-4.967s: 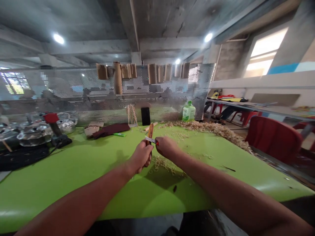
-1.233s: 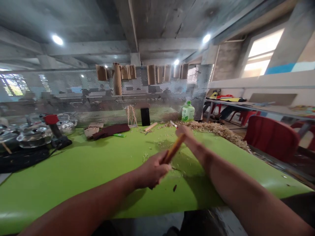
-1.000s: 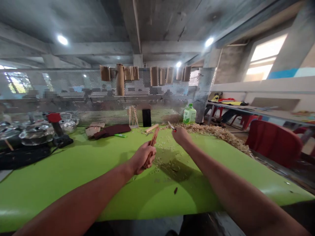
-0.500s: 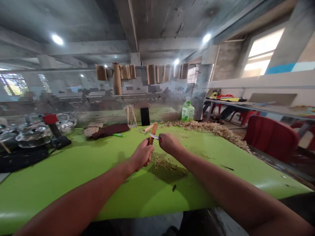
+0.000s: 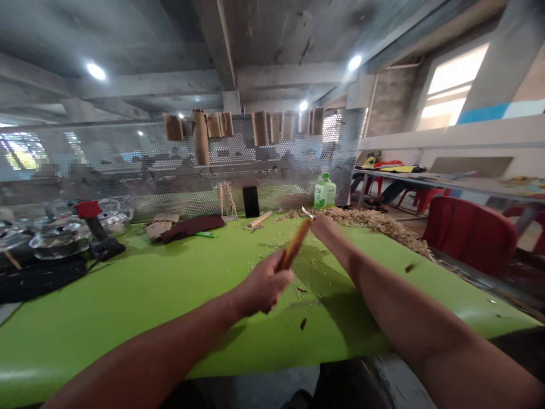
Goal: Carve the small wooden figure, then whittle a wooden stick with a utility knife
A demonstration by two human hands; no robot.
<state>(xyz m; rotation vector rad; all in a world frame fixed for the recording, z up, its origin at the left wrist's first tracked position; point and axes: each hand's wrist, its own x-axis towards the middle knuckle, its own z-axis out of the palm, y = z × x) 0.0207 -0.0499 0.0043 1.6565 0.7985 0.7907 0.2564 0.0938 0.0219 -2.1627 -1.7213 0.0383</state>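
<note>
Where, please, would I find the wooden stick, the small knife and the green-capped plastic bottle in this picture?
Wooden stick (image 5: 294, 247): head view, point on the middle of its exposed length.
Small knife (image 5: 307, 213): head view, point on the blade.
Green-capped plastic bottle (image 5: 325, 194): head view, point on its body.

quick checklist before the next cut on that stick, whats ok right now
1. Left hand grip on the wooden stick: ok, fingers closed round its lower end.
2. Right hand hold on the small knife: ok, handle inside the fist, blade showing.
3. Blade apart from the left hand: ok, the blade is well beyond it.
4. Knife edge sharpness: cannot tell, too small to see.
5. Green table under the hands: not ok, loose shavings and dark chips are scattered near the work.
</note>
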